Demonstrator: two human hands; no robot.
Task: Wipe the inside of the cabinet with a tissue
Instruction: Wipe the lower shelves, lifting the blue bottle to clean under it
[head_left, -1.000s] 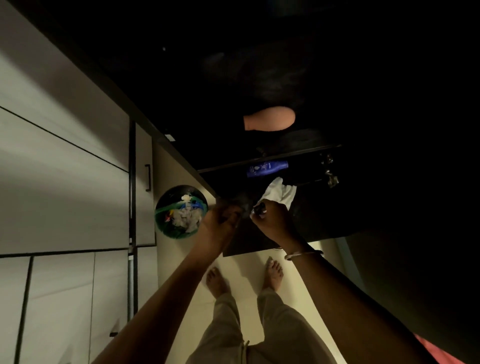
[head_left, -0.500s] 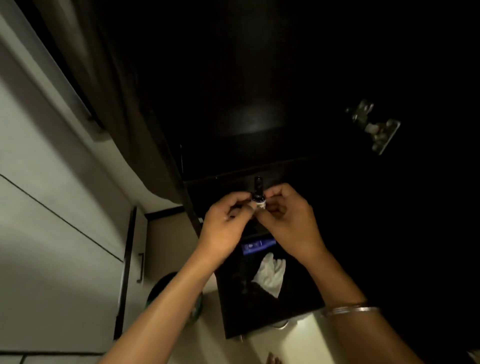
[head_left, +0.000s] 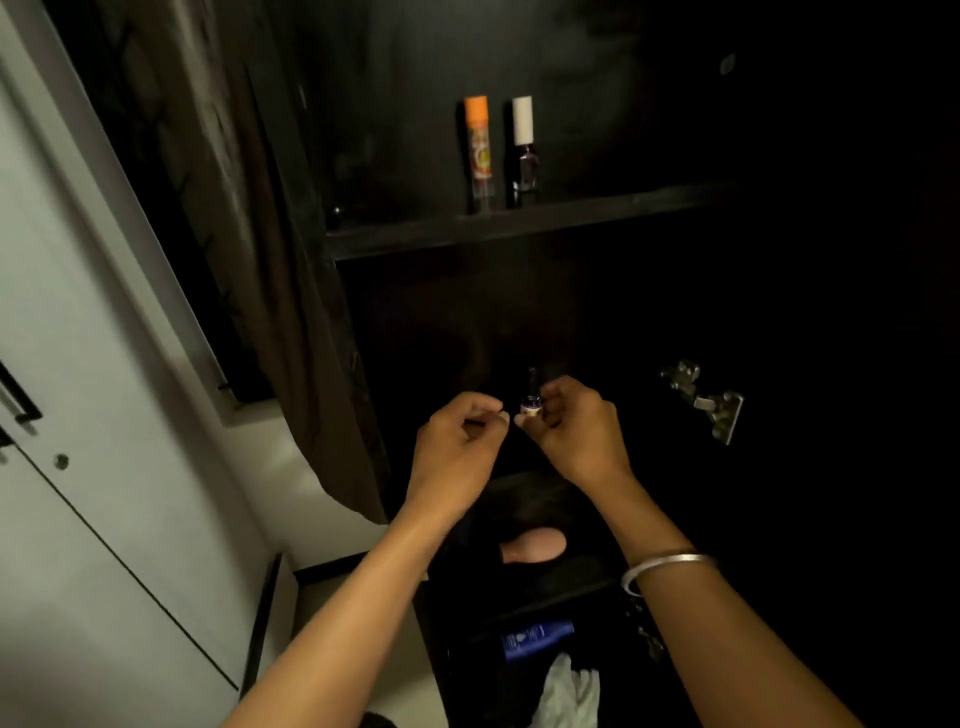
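Observation:
The dark cabinet (head_left: 519, 223) stands open in front of me. A white tissue (head_left: 566, 693) lies crumpled on a low shelf at the bottom of the view, and neither hand touches it. My right hand (head_left: 576, 431) pinches a small dark bottle (head_left: 531, 406) with a tall cap, held upright in front of the middle compartment. My left hand (head_left: 457, 447) hovers just left of the bottle. Its fingers are curled, thumb and forefinger tips together, and nothing shows between them.
On the upper shelf stand an orange-capped spray can (head_left: 478, 150) and a white-capped bottle (head_left: 523, 148). Lower shelves hold a pink object (head_left: 532, 544) and a blue bottle (head_left: 537, 638). A metal hinge (head_left: 701, 400) sits on the right. A dark curtain (head_left: 260, 234) and white wardrobe doors (head_left: 78, 415) are on the left.
The view tilted up from the floor to the shelves. The tissue stayed on the low shelf. Both hands rose with the small bottle, and the left hand came off it.

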